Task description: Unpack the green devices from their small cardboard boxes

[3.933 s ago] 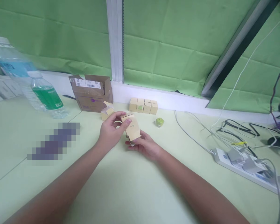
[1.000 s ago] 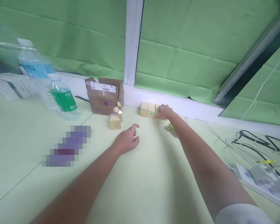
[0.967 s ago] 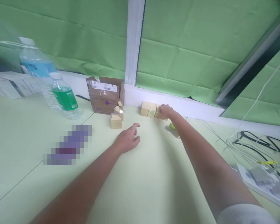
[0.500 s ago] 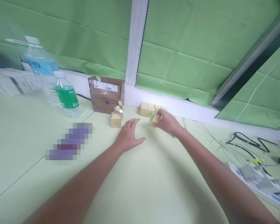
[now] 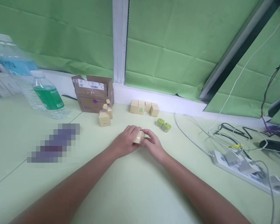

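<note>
Holding a small cream cube point(image 5: 139, 137) between them, the left hand point(image 5: 126, 141) and right hand point(image 5: 155, 144) come together near the middle of the bench point(image 5: 130, 193), their grip closed on it from both sides. The left fingers point(image 5: 130, 130) wrap over its near side and the right fingers point(image 5: 149, 135) curl against the other, so most of the cube is hidden, and its exact shape is hard to judge from this view.

Straight ahead, near the back edge of the bench, a short row of cream blocks point(image 5: 142, 107) sits just in front of a white sill point(image 5: 168, 105). Just right of that row lie 2 green plug-shaped pieces point(image 5: 163, 124), side by side. To the left, a cream block point(image 5: 104, 119) stands just in front of a cream piece point(image 5: 109, 111), and both are beside an open cardboard box point(image 5: 92, 98).

Farther left stands a water bottle with a green label point(image 5: 46, 96), and a pixelated patch point(image 5: 53, 143) covers part of the bench. A power strip point(image 5: 233, 165) with tangled cables point(image 5: 235, 133) lies along the right side, below a green curtain point(image 5: 168, 46).
</note>
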